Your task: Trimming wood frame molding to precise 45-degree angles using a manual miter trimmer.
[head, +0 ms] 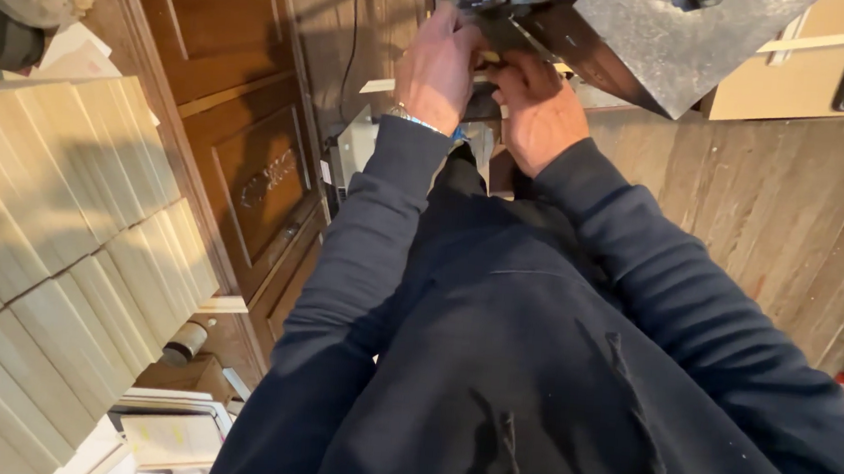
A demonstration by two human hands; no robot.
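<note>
Nearest the camera is the person's dark sweatshirt, both sleeves reaching forward to the far bench. To the left, stacked pale wooden boards lie in rows beside a carved wooden cabinet. Farther out, the left hand and right hand meet close together on a thin pale wooden strip, its long axis running left to right along the bench's near edge, under a grey metal machine table. Both hands' fingers curl down onto the strip, pressed together, seemingly to steady it against the machine. The strip's left end juts out free.
</note>
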